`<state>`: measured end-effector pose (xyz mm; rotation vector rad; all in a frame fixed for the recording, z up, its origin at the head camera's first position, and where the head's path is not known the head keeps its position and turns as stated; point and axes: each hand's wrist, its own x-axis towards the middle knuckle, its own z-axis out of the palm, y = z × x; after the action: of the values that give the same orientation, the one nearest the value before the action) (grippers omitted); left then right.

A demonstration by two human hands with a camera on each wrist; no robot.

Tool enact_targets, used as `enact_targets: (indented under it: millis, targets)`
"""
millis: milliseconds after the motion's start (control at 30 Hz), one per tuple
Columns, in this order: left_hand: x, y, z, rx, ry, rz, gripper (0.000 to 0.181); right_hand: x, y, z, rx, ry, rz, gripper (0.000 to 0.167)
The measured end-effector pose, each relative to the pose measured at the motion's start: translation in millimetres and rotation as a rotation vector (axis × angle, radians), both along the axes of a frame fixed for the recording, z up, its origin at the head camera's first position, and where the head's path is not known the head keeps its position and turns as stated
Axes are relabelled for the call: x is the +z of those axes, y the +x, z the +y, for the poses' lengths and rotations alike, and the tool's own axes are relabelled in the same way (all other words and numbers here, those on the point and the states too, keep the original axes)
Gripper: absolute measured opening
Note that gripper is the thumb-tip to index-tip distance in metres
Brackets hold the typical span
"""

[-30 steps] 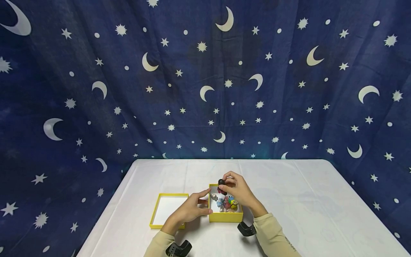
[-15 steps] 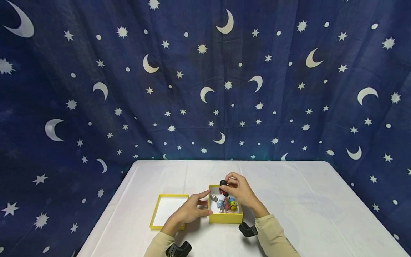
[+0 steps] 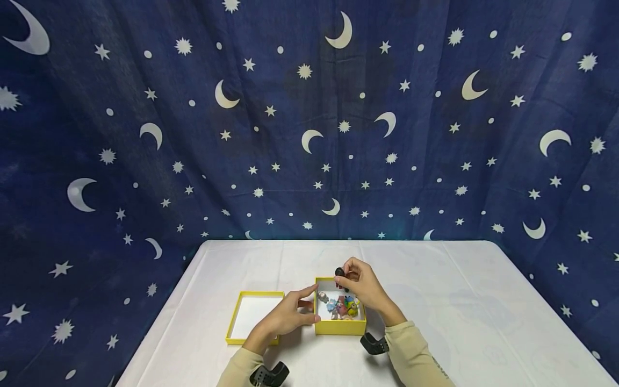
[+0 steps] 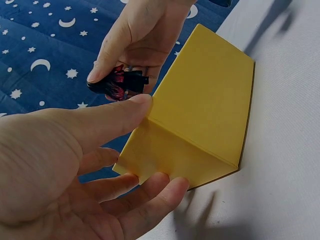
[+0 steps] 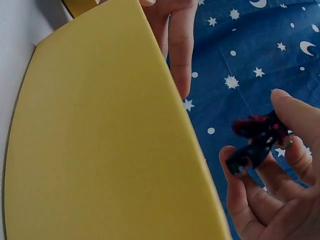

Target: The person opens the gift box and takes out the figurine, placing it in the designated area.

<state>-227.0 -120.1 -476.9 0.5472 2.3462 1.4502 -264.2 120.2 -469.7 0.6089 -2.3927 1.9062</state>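
My right hand [image 3: 359, 283] pinches a small figurine [image 3: 340, 272] with dark hair and black-and-red clothes, above the far right part of an open yellow box [image 3: 340, 328]. In the right wrist view the figurine [image 5: 257, 137] hangs between thumb and fingers. My left hand [image 3: 289, 313] holds the box by its left side. Its thumb lies at the upper edge and several fingertips touch the side wall in the left wrist view. Inside the box lie several small figurines [image 3: 341, 306], among them blue, red and yellow ones.
A white-lined, yellow-edged box lid [image 3: 251, 315] lies to the left of the box, partly behind my left forearm. Both stand on a white-covered table [image 3: 450, 301]. Behind it hangs a blue curtain [image 3: 271, 161] with moons and stars.
My right hand has moved slightly right and toward the box's far edge, carrying the dark-haired figurine. The left hand keeps its place on the box.
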Motion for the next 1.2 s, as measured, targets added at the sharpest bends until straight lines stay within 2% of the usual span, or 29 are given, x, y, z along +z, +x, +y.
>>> enact_targets:
  millis: [167,333,567,833,967,1200]
  targets:
    - [0.1,-0.1,0.1,0.002,-0.001,-0.002,0.077,-0.2,-0.4,0.0,0.022,-0.033,-0.039,0.030]
    - [0.2,-0.8,0.5,0.001,-0.003,-0.002,0.077,1.3,0.9,1.4,0.034,-0.040,-0.038,0.032]
    - [0.2,-1.4,0.4,-0.009,-0.006,0.009,0.076,1.9,1.5,4.0,0.049,-0.054,0.004,0.030]
    - [0.1,-1.1,0.0,-0.017,-0.006,0.021,0.077,3.1,2.0,7.1,0.054,-0.027,-0.044,0.021]
    - [0.5,-0.5,-0.3,-0.018,-0.006,0.022,0.078,4.1,1.8,9.6,0.048,-0.002,-0.034,0.028]
    - [1.4,-0.1,0.1,-0.006,-0.010,0.013,0.077,7.2,1.3,15.9,0.100,0.012,-0.048,0.050]
